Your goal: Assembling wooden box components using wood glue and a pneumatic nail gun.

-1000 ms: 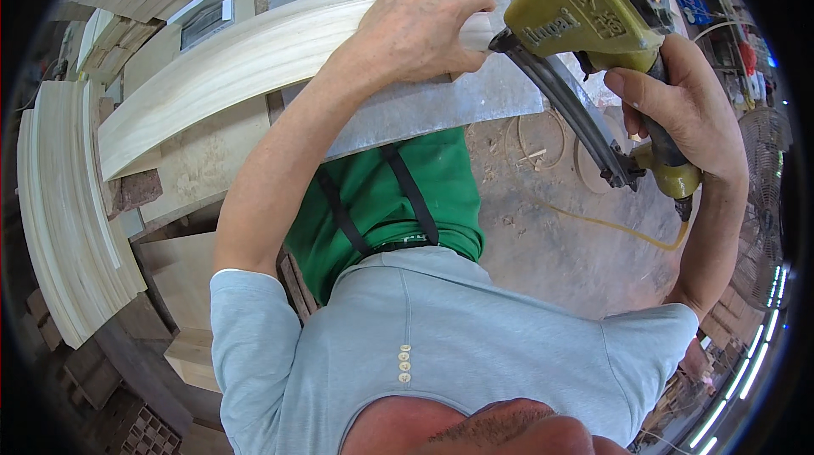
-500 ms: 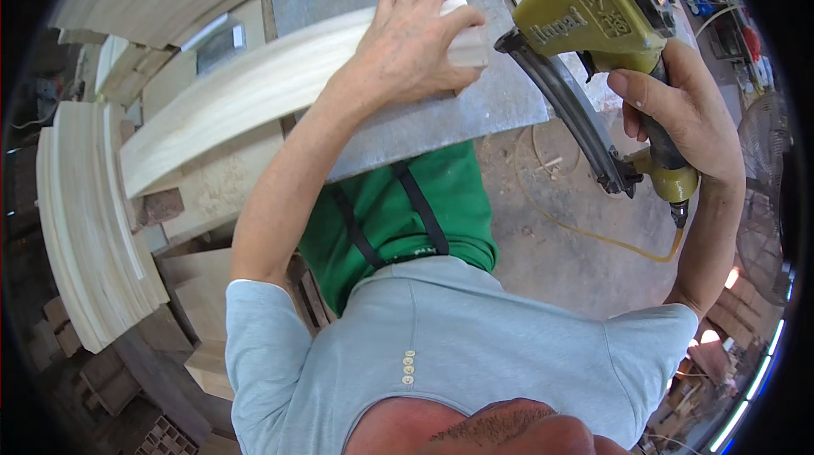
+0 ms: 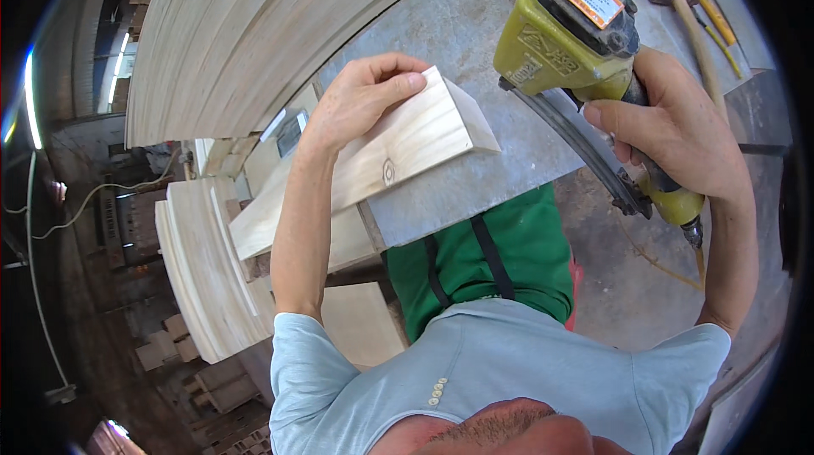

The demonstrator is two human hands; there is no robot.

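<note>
My left hand (image 3: 360, 99) grips the upper edge of a long pale wooden moulding (image 3: 398, 145) whose end rests on a grey metal tabletop (image 3: 458, 39). The moulding runs down to the left, past the table's edge. My right hand (image 3: 674, 137) is wrapped around the handle of a yellow-green pneumatic nail gun (image 3: 577, 27), held above the table to the right of the moulding's end. The gun's nose is hidden from view behind its body.
A large stack of curved pale boards (image 3: 254, 22) lies at the upper left, and more curved boards (image 3: 203, 268) sit lower left. A hammer (image 3: 687, 5) with a wooden handle rests at the table's top right. Wood offcuts (image 3: 195, 370) lie on the floor.
My left hand has lifted and turned the moulding, so its end now stands tilted up on the table. The nail gun has drawn slightly away to the right.
</note>
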